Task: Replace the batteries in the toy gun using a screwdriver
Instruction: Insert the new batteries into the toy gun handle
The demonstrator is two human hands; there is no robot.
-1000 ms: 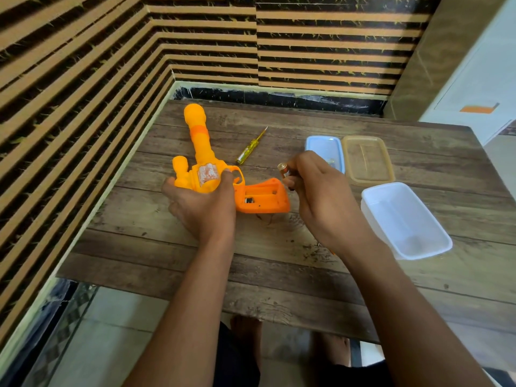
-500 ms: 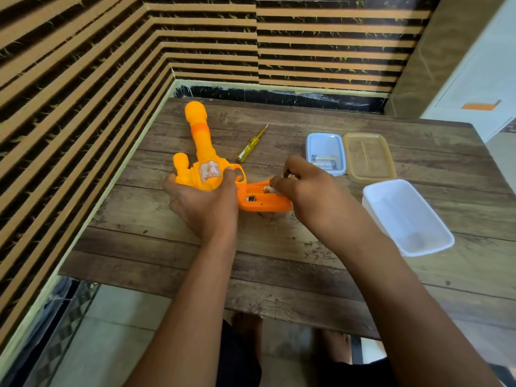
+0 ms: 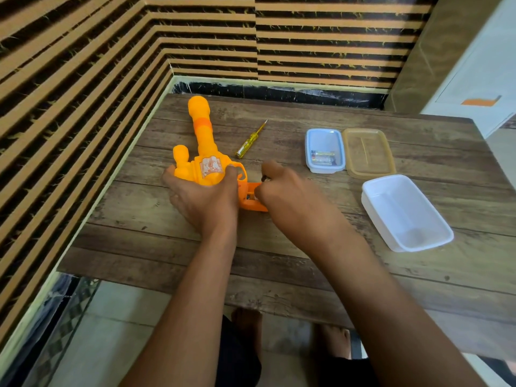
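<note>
An orange and yellow toy gun [image 3: 203, 152] lies on the wooden table [image 3: 279, 261], barrel pointing away from me. My left hand [image 3: 205, 201] grips its body. My right hand [image 3: 287, 195] covers the orange grip, with its fingers pressed on a battery in the open compartment; the battery itself is mostly hidden. A yellow screwdriver [image 3: 250, 141] lies on the table just right of the barrel. A small blue-rimmed container [image 3: 324, 150] further right holds batteries [image 3: 322, 158].
A tan lid [image 3: 368, 152] lies beside the small container. A larger white container [image 3: 405, 212] stands at the right. Striped walls close the left and far sides of the table. The near edge of the table is below my forearms.
My right hand brought a battery down from above the grip into the compartment and now presses over it. My left hand has stayed on the gun.
</note>
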